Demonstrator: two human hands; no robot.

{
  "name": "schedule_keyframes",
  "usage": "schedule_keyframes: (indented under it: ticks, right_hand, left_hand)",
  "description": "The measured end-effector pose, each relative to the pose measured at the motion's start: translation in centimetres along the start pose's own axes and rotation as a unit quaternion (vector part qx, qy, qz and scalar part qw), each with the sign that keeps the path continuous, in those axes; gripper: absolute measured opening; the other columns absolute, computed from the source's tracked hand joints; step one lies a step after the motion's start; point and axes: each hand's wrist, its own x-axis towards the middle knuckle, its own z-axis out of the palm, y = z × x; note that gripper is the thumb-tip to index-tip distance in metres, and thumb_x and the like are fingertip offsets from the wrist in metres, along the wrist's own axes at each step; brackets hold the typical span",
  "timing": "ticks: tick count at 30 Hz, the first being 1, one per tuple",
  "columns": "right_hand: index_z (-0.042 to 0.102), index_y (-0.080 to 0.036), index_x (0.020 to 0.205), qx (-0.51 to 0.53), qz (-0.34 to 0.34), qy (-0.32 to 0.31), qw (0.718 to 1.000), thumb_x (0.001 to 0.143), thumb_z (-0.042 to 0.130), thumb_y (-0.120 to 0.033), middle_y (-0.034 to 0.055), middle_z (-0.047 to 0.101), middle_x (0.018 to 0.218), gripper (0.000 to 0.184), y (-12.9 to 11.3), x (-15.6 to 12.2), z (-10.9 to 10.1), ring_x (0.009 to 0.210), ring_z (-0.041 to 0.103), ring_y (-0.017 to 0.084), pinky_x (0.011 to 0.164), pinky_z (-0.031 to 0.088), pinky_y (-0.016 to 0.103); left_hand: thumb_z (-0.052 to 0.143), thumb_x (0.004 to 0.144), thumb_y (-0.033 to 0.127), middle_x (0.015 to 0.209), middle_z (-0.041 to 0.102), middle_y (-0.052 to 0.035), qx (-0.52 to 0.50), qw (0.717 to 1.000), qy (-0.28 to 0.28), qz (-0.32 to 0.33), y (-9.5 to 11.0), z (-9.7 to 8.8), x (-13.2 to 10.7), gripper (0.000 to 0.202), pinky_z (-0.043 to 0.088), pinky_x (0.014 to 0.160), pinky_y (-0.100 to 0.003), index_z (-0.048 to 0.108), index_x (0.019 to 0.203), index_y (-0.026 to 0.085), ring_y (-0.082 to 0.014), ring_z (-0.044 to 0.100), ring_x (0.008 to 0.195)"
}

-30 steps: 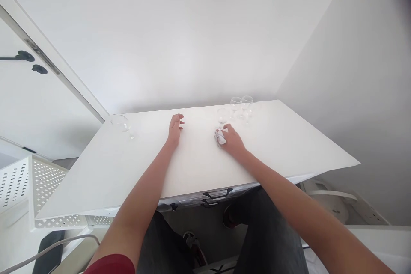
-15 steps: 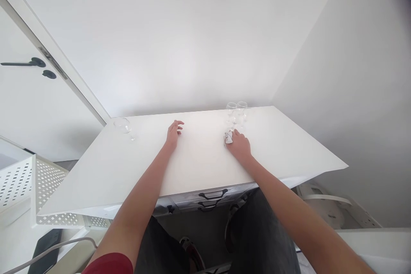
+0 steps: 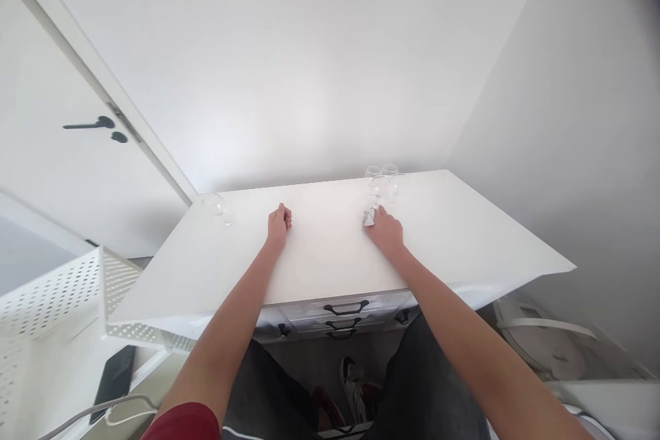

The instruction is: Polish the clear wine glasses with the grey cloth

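Observation:
My right hand (image 3: 388,232) is closed on a crumpled grey-white cloth (image 3: 370,217), resting on the white tabletop just in front of a small group of clear stemmed glasses (image 3: 381,182). The glasses stand close together near the back edge, and their transparent outlines partly overlap. My left hand (image 3: 279,223) lies on the tabletop left of the middle, fingers curled in, with nothing visible in them. Farther left, another clear stemmed glass (image 3: 215,206) lies on its side near the back left corner, apart from both hands.
The white cabinet top (image 3: 330,261) meets a plain wall behind. Dark-handled drawers (image 3: 346,307) are below its front edge. To the left are a door with a black handle (image 3: 90,125), a perforated white rack (image 3: 62,282) and a dark flat device (image 3: 114,379). A white appliance (image 3: 546,344) stands lower right.
My left hand's fingers have curled from spread to closed. My right hand keeps the cloth in nearly the same spot. The view has shifted slightly, bringing a wall switch into sight.

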Motion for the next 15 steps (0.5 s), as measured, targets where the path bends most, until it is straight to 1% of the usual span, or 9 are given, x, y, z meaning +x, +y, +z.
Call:
schedule_keyframes:
  ticks: [2, 4, 6, 8, 9, 10, 12, 13, 15]
  right_hand:
    - [0.057, -0.016, 0.145, 0.002, -0.003, 0.009, 1.000, 0.101, 0.039, -0.044, 0.0209, 0.048, 0.158, 0.055, 0.1, -0.1, 0.2, 0.110, 0.069, 0.034, 0.092, 0.051, 0.044]
    - [0.049, -0.015, 0.153, 0.014, -0.007, 0.024, 1.000, 0.101, 0.039, -0.047, 0.0254, 0.039, 0.163, 0.062, 0.3, -0.4, 0.5, 0.107, 0.070, 0.035, 0.091, 0.052, 0.047]
    - [0.035, -0.007, 0.160, 0.040, -0.001, 0.027, 0.999, 0.100, 0.039, -0.048, 0.0326, 0.037, 0.161, 0.072, 0.3, -0.6, 0.7, 0.102, 0.071, 0.037, 0.085, 0.054, 0.047]
    - [0.031, -0.005, 0.160, 0.061, -0.007, 0.036, 0.997, 0.100, 0.037, -0.046, 0.0334, 0.043, 0.155, 0.073, 0.3, -1.0, 0.9, 0.100, 0.070, 0.037, 0.081, 0.054, 0.047]
    - [0.033, -0.006, 0.159, 0.065, -0.015, 0.040, 0.997, 0.100, 0.037, -0.045, 0.0322, 0.046, 0.152, 0.071, 0.3, -1.1, 1.0, 0.098, 0.070, 0.036, 0.080, 0.054, 0.046]
    - [0.036, -0.008, 0.157, 0.067, -0.025, 0.043, 0.997, 0.100, 0.037, -0.045, 0.0307, 0.050, 0.149, 0.068, 0.2, -1.3, 1.1, 0.095, 0.070, 0.034, 0.079, 0.054, 0.045]
    - [0.041, -0.010, 0.153, 0.065, -0.043, 0.043, 0.996, 0.099, 0.039, -0.043, 0.0277, 0.055, 0.141, 0.063, 0.0, -1.8, 1.1, 0.089, 0.069, 0.031, 0.076, 0.053, 0.043]
    - [0.043, -0.011, 0.151, 0.066, -0.053, 0.042, 0.996, 0.099, 0.040, -0.042, 0.0262, 0.057, 0.137, 0.061, -0.1, -2.0, 1.2, 0.087, 0.068, 0.029, 0.074, 0.052, 0.042]
    - [0.049, -0.011, 0.146, 0.070, -0.087, 0.044, 0.993, 0.099, 0.042, -0.039, 0.0231, 0.060, 0.130, 0.054, -0.4, -2.5, 1.1, 0.086, 0.065, 0.028, 0.074, 0.051, 0.041]
  left_hand:
    - [0.058, 0.095, 0.061, 0.064, 0.044, -0.0008, 0.012, 0.999, 0.048, 0.013, 0.8, -1.6, -1.6, 0.053, 0.027, 0.046, -0.023, 0.055, 0.064, 0.018, -0.0089, 0.035, 0.051]
    - [0.054, 0.097, 0.058, 0.060, 0.040, 0.0008, 0.017, 0.991, 0.122, 0.046, 1.8, -3.7, -2.9, 0.050, 0.025, 0.046, -0.023, 0.054, 0.066, 0.018, -0.0089, 0.033, 0.050]
    - [0.051, 0.098, 0.055, 0.058, 0.037, 0.0023, 0.005, 0.969, 0.230, 0.092, 2.7, -6.1, -3.5, 0.047, 0.023, 0.045, -0.022, 0.051, 0.067, 0.019, -0.0087, 0.031, 0.050]
    - [0.049, 0.098, 0.052, 0.060, 0.036, 0.0035, -0.023, 0.938, 0.325, 0.116, 3.6, -8.7, -3.5, 0.042, 0.023, 0.045, -0.021, 0.049, 0.071, 0.020, -0.0081, 0.031, 0.049]
    - [0.048, 0.098, 0.050, 0.061, 0.037, 0.0042, -0.038, 0.928, 0.353, 0.109, 3.9, -9.9, -3.3, 0.037, 0.023, 0.045, -0.020, 0.049, 0.076, 0.021, -0.0078, 0.032, 0.049]
    - [0.048, 0.098, 0.049, 0.062, 0.038, 0.0049, -0.060, 0.921, 0.374, 0.086, 4.2, -11.0, -3.0, 0.031, 0.025, 0.045, -0.019, 0.049, 0.082, 0.022, -0.0076, 0.033, 0.049]
    - [0.048, 0.097, 0.051, 0.065, 0.047, 0.0047, -0.096, 0.920, 0.380, 0.029, 4.5, -12.8, -2.1, 0.026, 0.032, 0.047, -0.019, 0.051, 0.101, 0.025, -0.0083, 0.039, 0.048]
    - [0.046, 0.098, 0.053, 0.069, 0.053, 0.0032, -0.110, 0.922, 0.372, 0.006, 4.6, -13.5, -1.7, 0.030, 0.038, 0.049, -0.020, 0.051, 0.112, 0.027, -0.0091, 0.043, 0.049]
    - [0.043, 0.099, 0.060, 0.083, 0.066, -0.0025, -0.143, 0.932, 0.333, -0.030, 4.8, -14.5, -0.8, 0.045, 0.049, 0.057, -0.024, 0.045, 0.134, 0.031, -0.0116, 0.054, 0.055]
